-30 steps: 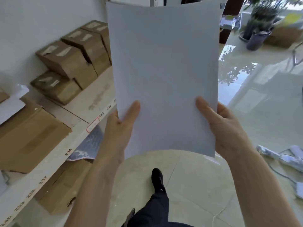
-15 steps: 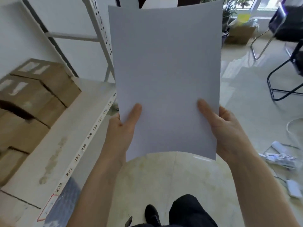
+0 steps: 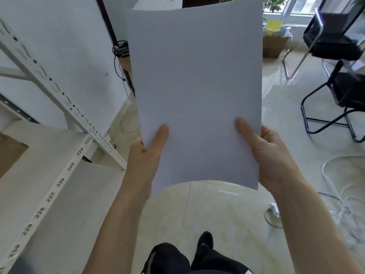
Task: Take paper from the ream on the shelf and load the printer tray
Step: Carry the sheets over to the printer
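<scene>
A: Status on the paper load?

B: Pick looks done. Both hands are holding a stack of paper [image 3: 197, 91] up in front of the chest, clear of the shelf [image 3: 25, 175] on the left.

A: Grip?

B: Left hand [image 3: 145, 157] is closing on the lower left edge, thumb lying on the front face, fingers hidden behind. Right hand [image 3: 266, 153] is doing the same on the lower right edge. The paper is bowing slightly between them, bottom edge hanging free above the floor [image 3: 227, 214].

A: Ream?

B: Not showing in view.

A: Printer?

B: A white box top [image 3: 158, 3] is peeking over the paper's upper edge. Could be the printer; can't tell. No tray showing.

A: So what's left?

B: I'm judging roughly halfway: carrying is under way, while opening the tray and seating the paper are not yet done.
</scene>
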